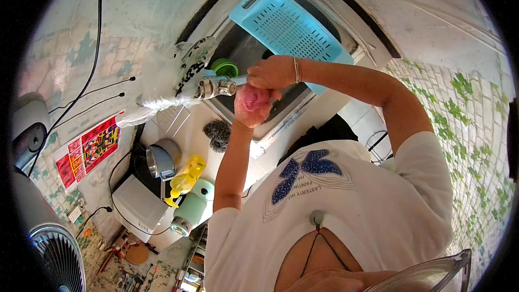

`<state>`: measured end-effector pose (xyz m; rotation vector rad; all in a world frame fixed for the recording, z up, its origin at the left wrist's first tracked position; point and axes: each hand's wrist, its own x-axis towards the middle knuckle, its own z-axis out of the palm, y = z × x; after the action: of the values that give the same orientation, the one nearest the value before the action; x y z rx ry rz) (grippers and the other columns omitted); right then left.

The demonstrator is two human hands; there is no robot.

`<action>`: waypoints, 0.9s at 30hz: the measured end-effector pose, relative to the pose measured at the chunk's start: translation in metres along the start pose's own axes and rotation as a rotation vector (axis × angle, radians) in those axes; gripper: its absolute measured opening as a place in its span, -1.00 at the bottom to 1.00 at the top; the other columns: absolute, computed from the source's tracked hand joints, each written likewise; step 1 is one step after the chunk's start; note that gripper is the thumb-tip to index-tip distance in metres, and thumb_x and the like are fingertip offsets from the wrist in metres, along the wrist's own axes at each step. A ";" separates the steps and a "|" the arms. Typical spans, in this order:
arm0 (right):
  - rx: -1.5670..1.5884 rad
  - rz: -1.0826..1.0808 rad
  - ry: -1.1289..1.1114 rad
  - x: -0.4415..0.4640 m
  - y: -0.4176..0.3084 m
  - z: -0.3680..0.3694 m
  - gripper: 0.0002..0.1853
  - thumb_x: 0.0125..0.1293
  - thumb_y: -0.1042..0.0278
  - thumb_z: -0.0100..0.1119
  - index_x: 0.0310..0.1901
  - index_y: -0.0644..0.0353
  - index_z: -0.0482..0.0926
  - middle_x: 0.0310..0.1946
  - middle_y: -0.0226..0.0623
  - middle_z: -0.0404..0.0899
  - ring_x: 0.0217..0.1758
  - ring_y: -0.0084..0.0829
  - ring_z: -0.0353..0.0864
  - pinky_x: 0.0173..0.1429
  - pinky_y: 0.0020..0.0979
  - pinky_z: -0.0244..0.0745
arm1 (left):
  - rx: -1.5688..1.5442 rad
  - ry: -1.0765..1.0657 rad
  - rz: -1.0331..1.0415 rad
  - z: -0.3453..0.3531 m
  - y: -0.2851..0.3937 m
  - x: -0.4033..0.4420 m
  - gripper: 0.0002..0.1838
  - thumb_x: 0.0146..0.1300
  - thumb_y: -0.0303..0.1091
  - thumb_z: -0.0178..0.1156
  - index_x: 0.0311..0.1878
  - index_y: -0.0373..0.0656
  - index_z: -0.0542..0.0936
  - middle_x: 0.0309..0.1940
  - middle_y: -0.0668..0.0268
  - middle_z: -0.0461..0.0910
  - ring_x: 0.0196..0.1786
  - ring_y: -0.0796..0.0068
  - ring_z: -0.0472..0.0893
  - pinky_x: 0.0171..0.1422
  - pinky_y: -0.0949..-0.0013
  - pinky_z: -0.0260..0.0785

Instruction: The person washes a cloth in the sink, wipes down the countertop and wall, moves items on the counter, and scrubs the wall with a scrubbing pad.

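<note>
Here, a person in a white T-shirt (346, 200) is standing at a sink (232, 51), both bare hands working just beside the metal faucet (215, 87). The left hand (251, 113) is cupping a soft-looking pink lump (253, 98) over the near part of the sink, its fingers curling around the lump; what the lump is made of, I cannot tell. The right hand (273, 72) is hovering close above it, fingers folding inward, though whether they are pinching anything I cannot tell. A light-blue slotted plastic basket (294, 26) is lying across the sink beyond the right hand, while a green bowl (224, 67) is sitting behind the faucet's outlet. On the counter, a dark mesh scrubber (217, 134) is resting near the left forearm, and a yellow plastic bag (188, 175) is lying between a metal pot (160, 159) and a pale-green flask (187, 212).
</note>
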<state>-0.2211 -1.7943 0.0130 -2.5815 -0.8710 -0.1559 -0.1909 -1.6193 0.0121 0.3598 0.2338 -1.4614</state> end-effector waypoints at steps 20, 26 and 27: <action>0.045 0.223 -0.400 0.013 0.009 0.018 -0.85 -0.04 0.31 0.09 -0.39 0.07 0.57 -0.53 -0.22 0.58 -0.40 -0.14 0.59 -0.34 -0.19 0.47 | 1.931 0.485 -0.054 -0.011 0.014 0.013 -0.80 0.10 -0.25 0.02 -0.32 -0.17 0.49 -0.49 0.14 0.52 -0.45 0.26 0.52 -0.35 0.21 0.35; 0.236 0.284 -0.699 0.016 -0.005 0.031 -0.83 -0.02 0.32 0.09 -0.36 0.13 0.58 -0.40 -0.10 0.59 -0.24 -0.10 0.57 -0.21 -0.16 0.46 | 2.337 0.503 -0.205 -0.020 -0.002 0.009 -0.72 0.13 -0.19 -0.06 -0.27 -0.16 0.53 -0.32 0.04 0.56 -0.26 0.00 0.56 -0.19 0.03 0.41; 0.311 0.289 -0.757 0.014 -0.008 0.036 -0.82 0.04 0.30 0.05 -0.33 0.12 0.57 -0.40 -0.09 0.58 -0.24 -0.10 0.56 -0.21 -0.15 0.45 | 2.409 0.450 -0.204 -0.027 -0.006 0.007 -0.70 0.14 -0.17 -0.06 -0.26 -0.20 0.50 -0.36 0.01 0.55 -0.31 -0.01 0.56 -0.23 0.01 0.43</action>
<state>-0.2153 -1.7662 -0.0135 -2.4174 -0.6567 1.0091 -0.1942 -1.6164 -0.0161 2.5680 -1.3582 -1.0778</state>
